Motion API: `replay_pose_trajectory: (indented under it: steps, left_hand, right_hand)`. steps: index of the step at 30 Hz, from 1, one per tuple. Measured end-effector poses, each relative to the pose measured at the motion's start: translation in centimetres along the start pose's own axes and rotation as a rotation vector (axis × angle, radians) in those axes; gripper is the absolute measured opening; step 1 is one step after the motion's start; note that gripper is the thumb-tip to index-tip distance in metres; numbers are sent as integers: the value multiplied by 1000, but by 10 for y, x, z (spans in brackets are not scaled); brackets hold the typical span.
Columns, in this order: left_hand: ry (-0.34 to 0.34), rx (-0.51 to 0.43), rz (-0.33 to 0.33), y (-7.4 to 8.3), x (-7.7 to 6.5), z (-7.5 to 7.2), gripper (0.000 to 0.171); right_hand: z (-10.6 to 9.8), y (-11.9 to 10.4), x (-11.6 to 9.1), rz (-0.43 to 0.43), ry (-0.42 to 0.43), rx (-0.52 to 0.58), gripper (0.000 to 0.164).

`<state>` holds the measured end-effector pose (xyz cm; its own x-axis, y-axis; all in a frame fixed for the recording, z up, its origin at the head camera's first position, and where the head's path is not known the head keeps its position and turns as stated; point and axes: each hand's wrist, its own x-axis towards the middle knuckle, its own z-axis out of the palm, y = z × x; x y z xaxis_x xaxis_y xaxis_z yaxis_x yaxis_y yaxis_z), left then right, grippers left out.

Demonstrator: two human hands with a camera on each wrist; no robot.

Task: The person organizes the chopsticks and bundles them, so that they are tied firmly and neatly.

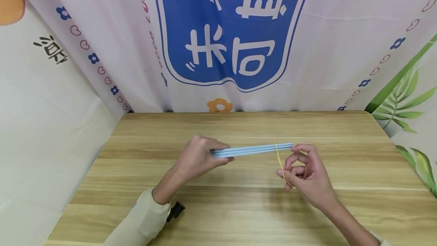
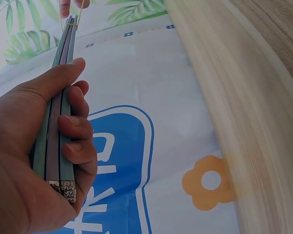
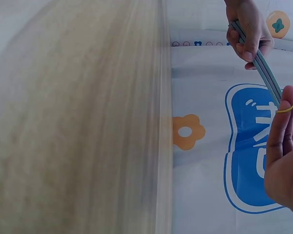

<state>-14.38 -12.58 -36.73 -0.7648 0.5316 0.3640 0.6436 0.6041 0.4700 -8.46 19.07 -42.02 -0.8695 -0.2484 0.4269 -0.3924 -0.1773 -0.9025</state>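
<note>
A bundle of chopsticks (image 1: 252,150), pale blue in the head view and bluish green and mauve in the left wrist view, is held above the table. My left hand (image 1: 198,155) grips the bundle by its thicker end, thumb on one side and fingers curled round the other. Patterned silver ends (image 2: 68,191) show beside the palm. A yellow rubber band (image 1: 279,159) loops round the thin end and is stretched toward me. My right hand (image 1: 310,181) holds the other end of that band with thumb and bent fingers, close by the chopstick tips.
Beneath both hands lies a wood-grain table (image 1: 222,215). A printed cloth (image 1: 324,60) with a blue sign hangs along its far edge. A small black device (image 1: 175,211) sits at the left wrist, next to the light sleeve (image 1: 145,215).
</note>
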Motion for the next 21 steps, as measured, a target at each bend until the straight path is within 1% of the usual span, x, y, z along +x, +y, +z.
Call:
replay_pose_trajectory:
  steps: [4, 7, 10, 13, 16, 19, 21]
  left_hand:
    - [0, -8, -16, 0, 0, -1, 19]
    - [3, -10, -30, 0, 0, -1, 19]
    - [4, -3, -37, -1, 1, -2, 20]
    - [1, -4, -42, -3, 1, -2, 20]
    - [-4, -3, -47, -4, 1, -2, 19]
    - [-19, 1, -56, -5, 1, -2, 18]
    - [-32, -1, -67, -6, 1, -2, 19]
  right_hand:
    - [3, 2, -2, -11, -10, -18, 56]
    - [5, 2, -3, -2, -28, -51, 44]
    - [7, 3, -5, 35, -59, -132, 32]
    - [8, 4, -5, 33, -119, -228, 28]
    - [9, 6, -5, -31, -177, -272, 29]
    - [9, 8, -4, -113, -204, -280, 32]
    - [11, 9, -4, -184, -216, -294, 38]
